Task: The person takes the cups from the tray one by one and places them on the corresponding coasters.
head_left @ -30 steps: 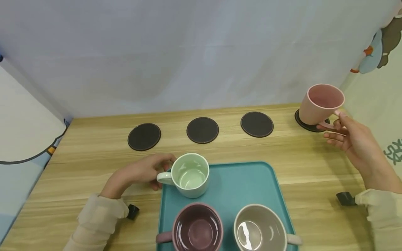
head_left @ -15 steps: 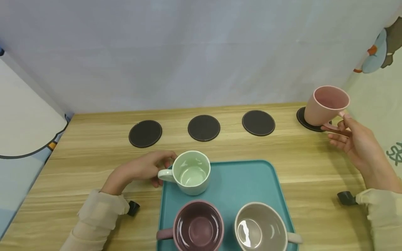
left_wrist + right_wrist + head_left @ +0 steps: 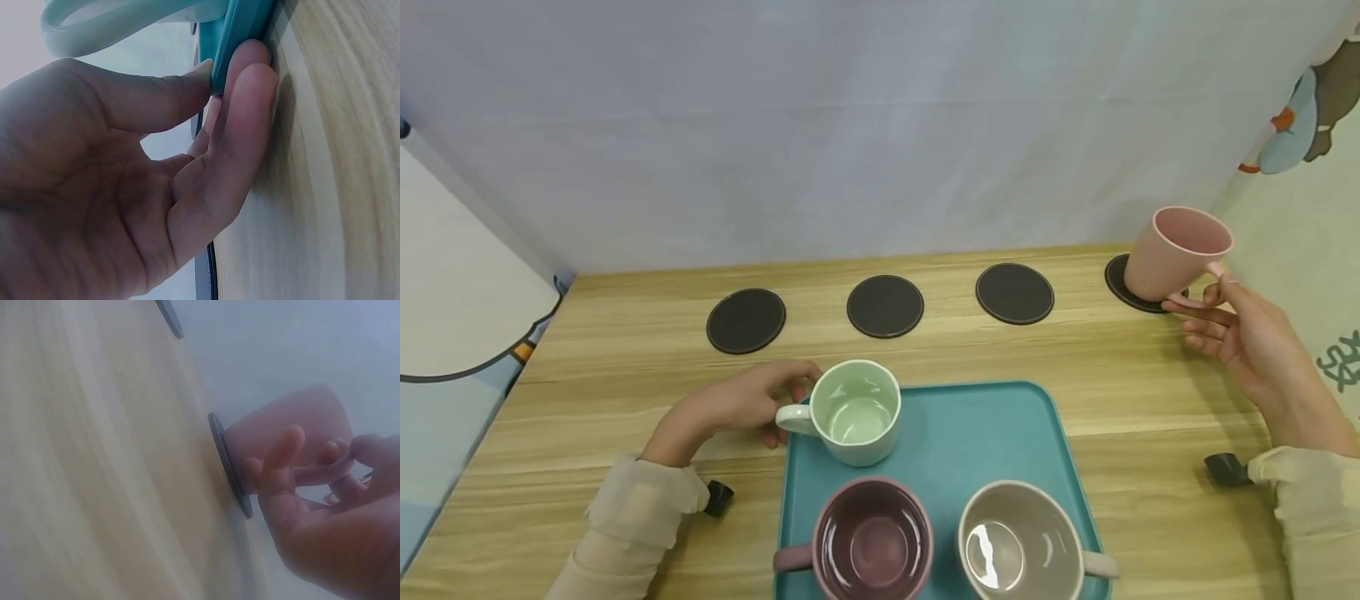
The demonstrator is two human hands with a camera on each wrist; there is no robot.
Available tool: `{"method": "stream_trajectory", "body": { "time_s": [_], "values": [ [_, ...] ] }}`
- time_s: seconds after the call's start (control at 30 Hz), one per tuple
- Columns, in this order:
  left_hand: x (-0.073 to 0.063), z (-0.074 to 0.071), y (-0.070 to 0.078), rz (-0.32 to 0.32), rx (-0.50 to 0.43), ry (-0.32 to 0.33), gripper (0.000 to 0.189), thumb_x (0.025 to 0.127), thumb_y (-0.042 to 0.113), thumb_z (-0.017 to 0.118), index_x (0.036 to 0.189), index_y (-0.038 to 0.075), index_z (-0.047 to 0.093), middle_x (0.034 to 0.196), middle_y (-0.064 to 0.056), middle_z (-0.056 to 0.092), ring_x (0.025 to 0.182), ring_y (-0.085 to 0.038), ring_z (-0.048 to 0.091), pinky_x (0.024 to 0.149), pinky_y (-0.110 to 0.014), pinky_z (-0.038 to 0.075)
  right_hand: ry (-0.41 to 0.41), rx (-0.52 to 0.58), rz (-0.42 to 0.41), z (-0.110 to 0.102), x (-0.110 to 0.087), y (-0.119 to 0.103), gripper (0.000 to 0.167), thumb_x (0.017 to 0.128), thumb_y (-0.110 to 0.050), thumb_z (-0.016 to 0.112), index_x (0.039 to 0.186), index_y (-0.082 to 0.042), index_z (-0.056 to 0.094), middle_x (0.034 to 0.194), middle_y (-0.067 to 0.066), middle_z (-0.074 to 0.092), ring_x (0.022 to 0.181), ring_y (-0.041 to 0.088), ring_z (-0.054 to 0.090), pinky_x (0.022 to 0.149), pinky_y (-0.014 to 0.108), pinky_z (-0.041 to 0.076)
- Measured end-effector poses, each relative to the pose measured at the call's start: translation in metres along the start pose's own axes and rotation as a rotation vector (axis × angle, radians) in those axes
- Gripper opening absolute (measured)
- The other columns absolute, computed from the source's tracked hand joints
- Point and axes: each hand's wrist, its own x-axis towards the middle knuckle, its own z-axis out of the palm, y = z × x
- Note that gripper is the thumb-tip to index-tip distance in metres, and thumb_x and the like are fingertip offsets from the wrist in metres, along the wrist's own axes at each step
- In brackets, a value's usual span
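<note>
At the back right, my right hand (image 3: pixel 1255 342) holds a pink mug (image 3: pixel 1172 254) by its handle, thumb on the handle's top. In the right wrist view the mug's base sits right at a black round coaster (image 3: pixel 228 465), which shows beyond it to the left in the head view. My left hand (image 3: pixel 756 404) pinches the rim of a teal tray (image 3: pixel 977 425) at its far left corner; the left wrist view shows the thumb (image 3: pixel 169 100) on the rim and fingers outside it, low over the table. A pale green mug (image 3: pixel 856 412) stands on the tray beside this hand.
A plum mug (image 3: pixel 874 537) and a beige mug (image 3: pixel 1022 542) stand on the tray's near part, their handles reaching past its sides. Three more coasters, one of them the left coaster (image 3: pixel 747 321), lie in a row before the pale cloth wall (image 3: pixel 880 142).
The pink mug and my right hand have shifted slightly right over the coaster, then nearly stopped. The left hand, tray and other mugs stay put.
</note>
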Motion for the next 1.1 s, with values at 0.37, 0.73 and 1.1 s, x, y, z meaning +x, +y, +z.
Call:
{"method": "stream_trajectory", "body": {
  "time_s": [0.37,0.73,1.1],
  "values": [
    [0.0014,0.0,-0.0028,0.029,0.005,-0.016,0.04,0.096,0.001,0.063,0.135,0.009,0.058,0.106,-0.017,0.058,0.061,-0.019,0.066,0.056,-0.032,0.06,-0.011,-0.062,-0.036,-0.0048,0.0011,-0.0004,0.028,0.112,-0.031,0.048,0.105,-0.008,0.062,0.109,0.006,0.081,0.075,0.016,0.073,0.06,0.028,0.059],
    [0.0016,-0.0009,-0.0028,0.032,0.007,-0.018,0.039,0.097,0.005,0.066,0.135,0.008,0.057,0.105,-0.016,0.057,0.061,-0.018,0.065,0.056,-0.032,0.06,0.046,0.048,-0.066,-0.0063,-0.0046,-0.0028,0.025,0.109,-0.022,0.053,0.11,-0.004,0.07,0.105,0.005,0.077,0.091,0.021,0.079,0.075,0.031,0.066],
    [-0.0004,0.0,-0.0006,0.027,0.004,-0.022,0.04,0.097,0.004,0.066,0.136,0.007,0.056,0.106,-0.017,0.057,0.061,-0.019,0.065,0.057,-0.033,0.061,0.098,0.231,-0.163,-0.0015,0.0003,0.0032,0.023,0.107,-0.008,0.055,0.091,0.006,0.064,0.112,0.014,0.066,0.094,0.034,0.078,0.083,0.04,0.066]
  ]
}}
